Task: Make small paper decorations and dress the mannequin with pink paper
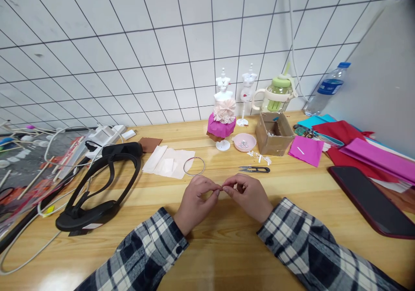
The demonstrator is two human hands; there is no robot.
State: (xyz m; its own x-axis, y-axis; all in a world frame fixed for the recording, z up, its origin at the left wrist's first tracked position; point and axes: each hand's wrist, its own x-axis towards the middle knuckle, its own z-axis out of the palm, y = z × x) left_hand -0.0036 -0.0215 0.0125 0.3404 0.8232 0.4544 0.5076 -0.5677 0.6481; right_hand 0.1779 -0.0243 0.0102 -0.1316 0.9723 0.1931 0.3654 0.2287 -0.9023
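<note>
My left hand [200, 200] and my right hand [249, 194] meet fingertip to fingertip above the wooden table. Both are closed in a pinch, and whatever lies between the fingertips is too small or hidden to name. Just beyond them lie black thread snips [256, 169] and a thin metal ring [203, 165], which overlaps a pale pink sheet [152, 163]. Farther back stands a small white dress form [223, 93] wearing a magenta and brown skirt [221, 126] with a pale pleated flower [225, 110]. Beside it sits a pink dish [239, 142] with small shiny bits.
A second dress form [248, 83], a cardboard box [275, 144] and a green-lidded cup [279, 93] stand at the back. A water bottle [329, 87], magenta paper [306, 150] and a phone [372, 200] are at right. A black head strap [131, 180] and cables lie left.
</note>
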